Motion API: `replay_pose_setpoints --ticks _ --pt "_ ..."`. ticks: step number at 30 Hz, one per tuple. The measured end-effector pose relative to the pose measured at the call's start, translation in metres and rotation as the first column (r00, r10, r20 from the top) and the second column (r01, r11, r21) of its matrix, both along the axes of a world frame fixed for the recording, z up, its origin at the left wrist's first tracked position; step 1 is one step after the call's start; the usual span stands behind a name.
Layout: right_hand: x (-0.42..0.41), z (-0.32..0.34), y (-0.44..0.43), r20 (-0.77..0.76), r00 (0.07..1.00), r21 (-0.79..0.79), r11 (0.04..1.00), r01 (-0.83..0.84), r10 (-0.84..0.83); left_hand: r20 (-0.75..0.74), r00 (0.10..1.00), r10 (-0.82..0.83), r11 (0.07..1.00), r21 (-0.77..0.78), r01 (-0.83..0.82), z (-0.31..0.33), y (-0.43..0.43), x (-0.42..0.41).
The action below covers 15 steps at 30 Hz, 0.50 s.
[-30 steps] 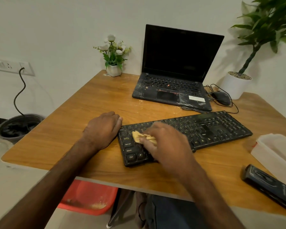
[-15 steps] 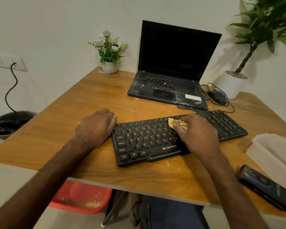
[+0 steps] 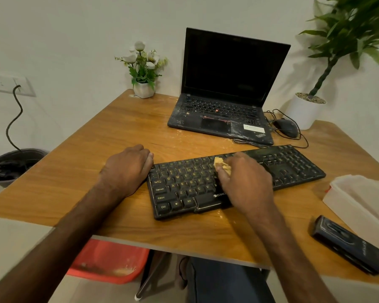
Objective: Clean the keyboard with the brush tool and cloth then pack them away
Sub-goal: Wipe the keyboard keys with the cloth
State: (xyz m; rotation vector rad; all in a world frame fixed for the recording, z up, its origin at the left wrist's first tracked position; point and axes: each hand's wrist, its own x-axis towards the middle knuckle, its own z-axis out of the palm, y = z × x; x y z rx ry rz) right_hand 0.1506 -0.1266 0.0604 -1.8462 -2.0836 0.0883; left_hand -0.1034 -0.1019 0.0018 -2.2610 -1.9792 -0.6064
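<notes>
My right grip (image 3: 247,184) grasps the cloth (image 3: 222,167) on the keyboard (image 3: 184,184), mid-frame; my left grip (image 3: 127,169), clenched empty, braces its left end on the worktop (image 3: 118,127). Wiping looks underway; packing away is not yet done.

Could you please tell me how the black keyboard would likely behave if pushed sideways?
The keyboard looks stiff and light, a thin flat slab, so it would probably slide on the smooth table. The left hand against its end likely braces it. The right hand presses the cloth down, adding grip.
</notes>
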Motion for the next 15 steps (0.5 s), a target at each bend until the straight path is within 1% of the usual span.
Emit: replay_pose_setpoints --ticks 2,5,8,11,13,15 --pt "-0.021 -0.004 -0.007 -0.036 0.995 -0.014 0.995 -0.094 0.093 0.002 1.000 -0.006 1.000 0.005 0.006 0.000 0.000 0.000" --pt "-0.041 -0.007 -0.012 0.018 0.979 -0.008 0.979 -0.202 0.202 -0.006 1.000 -0.009 1.000 0.003 0.009 0.000 0.001 -0.001" --pt "-0.026 -0.001 -0.005 0.034 0.988 -0.024 0.989 -0.148 0.149 -0.007 1.000 -0.012 1.000 0.019 0.013 -0.001 0.002 -0.002" --pt "-0.007 0.003 0.003 0.077 0.995 0.010 0.998 -0.065 0.064 -0.012 1.000 -0.014 1.000 0.012 0.014 -0.002 0.004 -0.001" --pt "-0.012 0.002 0.001 0.055 0.994 0.006 0.996 -0.090 0.090 -0.008 1.000 -0.025 1.000 0.015 0.025 -0.003 0.004 -0.001" --pt "-0.026 -0.002 -0.005 0.017 0.984 -0.015 0.984 -0.179 0.180 -0.011 1.000 -0.029 0.999 0.023 0.029 -0.002 0.004 -0.002"
